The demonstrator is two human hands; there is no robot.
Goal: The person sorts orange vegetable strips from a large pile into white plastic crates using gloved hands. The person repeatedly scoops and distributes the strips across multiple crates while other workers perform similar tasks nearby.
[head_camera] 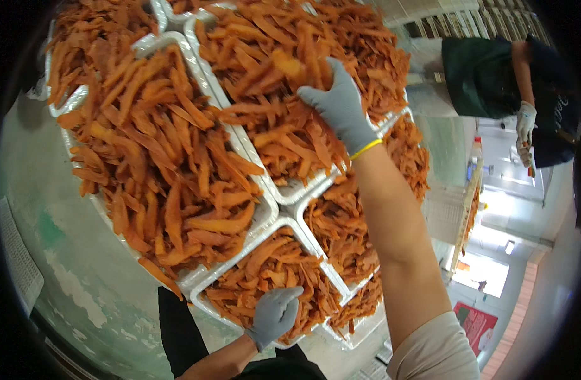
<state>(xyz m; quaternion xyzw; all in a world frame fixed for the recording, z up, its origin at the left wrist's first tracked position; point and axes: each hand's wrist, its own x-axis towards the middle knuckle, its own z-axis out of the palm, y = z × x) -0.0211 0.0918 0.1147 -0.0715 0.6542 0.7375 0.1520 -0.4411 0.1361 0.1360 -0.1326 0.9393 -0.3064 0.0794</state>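
Note:
Orange strips that look like dried sweet potato (152, 156) lie heaped in white plastic trays (273, 209) set edge to edge before me. My right hand (340, 107), in a grey glove with a yellow cuff, reaches over the far middle tray. A blurred orange strip (290, 66) shows at its fingertips, between thumb and fingers. Over the small near tray rests my left hand (275, 313), also grey-gloved, fingers curled low against the strips (271, 270). Its palm side is hidden, so whether it holds a strip cannot be told.
A co-worker (480, 78) in a green apron and white gloves stands at the right. Slatted racks (480, 23) stand behind. One long strip (161, 278) overhangs the near left tray's edge. Worn green-grey floor (72, 266) shows at the left, beside a sheet bearing writing (19, 256).

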